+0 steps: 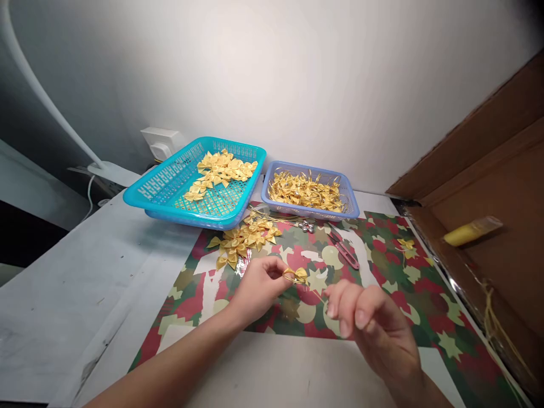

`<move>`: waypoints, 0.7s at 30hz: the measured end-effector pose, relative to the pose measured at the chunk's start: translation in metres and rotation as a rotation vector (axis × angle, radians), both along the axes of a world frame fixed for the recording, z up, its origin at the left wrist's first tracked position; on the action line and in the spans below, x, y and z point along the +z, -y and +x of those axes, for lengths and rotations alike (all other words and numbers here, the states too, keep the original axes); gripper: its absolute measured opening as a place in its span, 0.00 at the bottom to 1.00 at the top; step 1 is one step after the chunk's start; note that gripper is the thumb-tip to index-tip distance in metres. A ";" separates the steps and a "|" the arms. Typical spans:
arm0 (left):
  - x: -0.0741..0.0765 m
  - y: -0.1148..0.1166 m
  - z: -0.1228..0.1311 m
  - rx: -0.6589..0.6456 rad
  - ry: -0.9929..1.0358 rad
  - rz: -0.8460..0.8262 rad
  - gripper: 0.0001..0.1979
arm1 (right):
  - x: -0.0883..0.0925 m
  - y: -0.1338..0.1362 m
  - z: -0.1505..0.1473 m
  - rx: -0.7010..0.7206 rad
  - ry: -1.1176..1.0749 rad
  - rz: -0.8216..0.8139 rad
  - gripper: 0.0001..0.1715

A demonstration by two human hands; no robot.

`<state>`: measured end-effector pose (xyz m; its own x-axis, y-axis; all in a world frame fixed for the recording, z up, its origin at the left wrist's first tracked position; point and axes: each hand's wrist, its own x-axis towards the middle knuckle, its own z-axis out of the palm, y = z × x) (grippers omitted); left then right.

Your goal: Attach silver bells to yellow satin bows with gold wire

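Observation:
My left hand (261,289) is closed in a pinch on a small yellow ribbon bow (301,275), over the patterned sheet. A thin gold cord (317,296) runs from near the bow towards my right hand (374,323). That hand's fingers are curled and look closed on the cord's end, though the exact grip is blurred. Just beyond my left hand lies a loose pile of yellow bows (246,241). Small silver bells or beads (306,226) and several gold cords (272,215) lie behind it. Pink thread snips (346,253) rest to the right of these.
A turquoise basket (140,195) with yellow bows stands at back left. Beside it, a blue-purple basket (352,198) holds bows with gold cords. One bow (407,245) lies at right. A yellow tube (471,231) is at the brown board (510,192). A lamp (46,96) stands left.

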<state>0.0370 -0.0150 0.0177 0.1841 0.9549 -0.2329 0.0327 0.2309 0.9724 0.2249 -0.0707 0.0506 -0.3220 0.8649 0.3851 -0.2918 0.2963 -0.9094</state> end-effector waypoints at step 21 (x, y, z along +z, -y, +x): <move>0.008 0.004 -0.006 -0.365 0.671 -0.263 0.11 | -0.029 -0.026 -0.016 -0.137 -0.248 -0.784 0.16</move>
<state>0.0313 -0.0185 0.0252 0.6540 0.7371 -0.1704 -0.4218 0.5423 0.7267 0.2087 -0.0443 0.0220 -0.1796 0.9370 -0.2995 -0.5185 -0.3489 -0.7807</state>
